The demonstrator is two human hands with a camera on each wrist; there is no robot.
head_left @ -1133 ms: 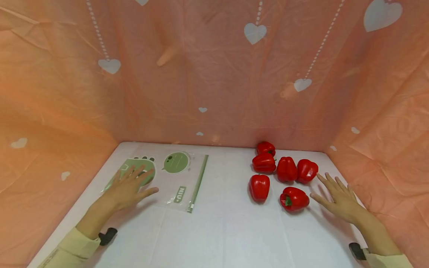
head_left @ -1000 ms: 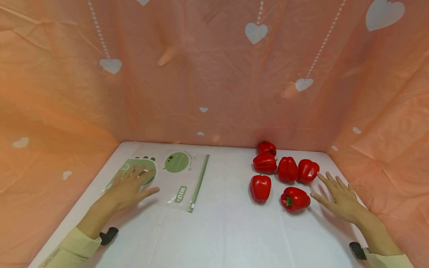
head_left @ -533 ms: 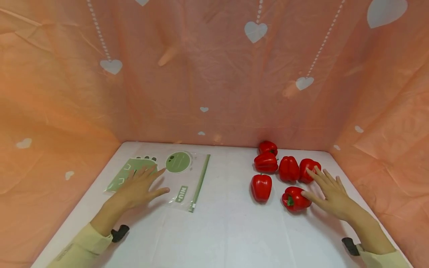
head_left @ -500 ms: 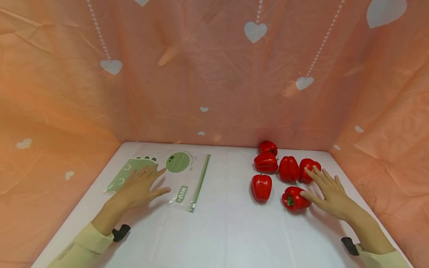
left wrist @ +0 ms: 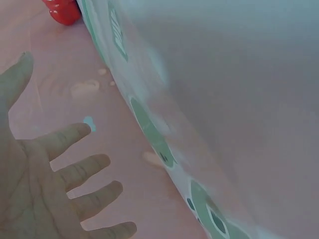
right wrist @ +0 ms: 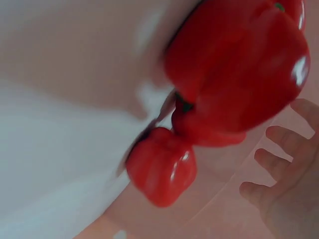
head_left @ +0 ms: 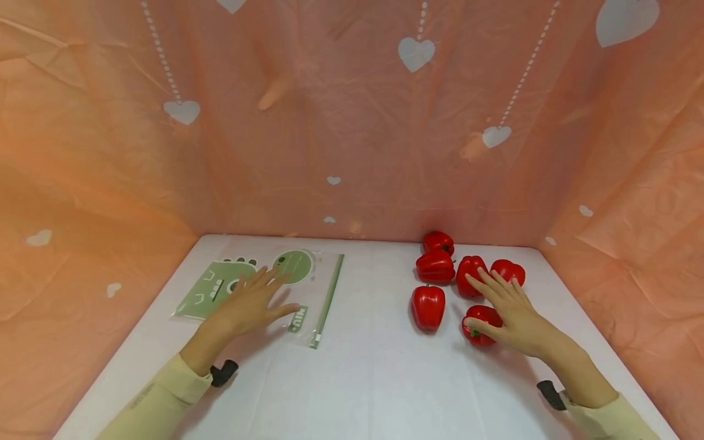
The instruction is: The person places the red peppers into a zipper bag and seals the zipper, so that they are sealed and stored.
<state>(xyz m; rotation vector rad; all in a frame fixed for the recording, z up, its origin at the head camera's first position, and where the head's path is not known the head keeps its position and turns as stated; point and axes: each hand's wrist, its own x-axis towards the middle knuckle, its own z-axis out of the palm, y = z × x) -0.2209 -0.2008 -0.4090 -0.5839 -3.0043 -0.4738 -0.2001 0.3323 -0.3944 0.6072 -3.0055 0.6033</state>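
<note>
My left hand [head_left: 249,307] hovers over a clear zip bag [head_left: 313,275] with green printing, its fingers spread and nothing in them. The left wrist view shows the palm [left wrist: 30,194] apart from the bag lying flat on the table. On the other side, my right hand [head_left: 514,318] is above the nearest red bell pepper [head_left: 480,316], fingers spread, covering part of it. More red bell peppers lie close by: one upright [head_left: 428,307], one on its side [head_left: 434,267], and others behind the fingers. In the right wrist view a large pepper [right wrist: 239,64] fills the top, with the fingers [right wrist: 271,162] apart from it.
A white-covered table [head_left: 352,379] carries everything. Orange cloth with white hearts hangs behind it [head_left: 352,134] and along both sides. The farthest pepper [head_left: 438,242] sits near the back edge. A black wrist camera [head_left: 224,373] is strapped on the left wrist.
Both hands have moved inward: the left one rightward over the bag, the right one leftward from beside the peppers to above the nearest one. The bag and peppers have stayed put.
</note>
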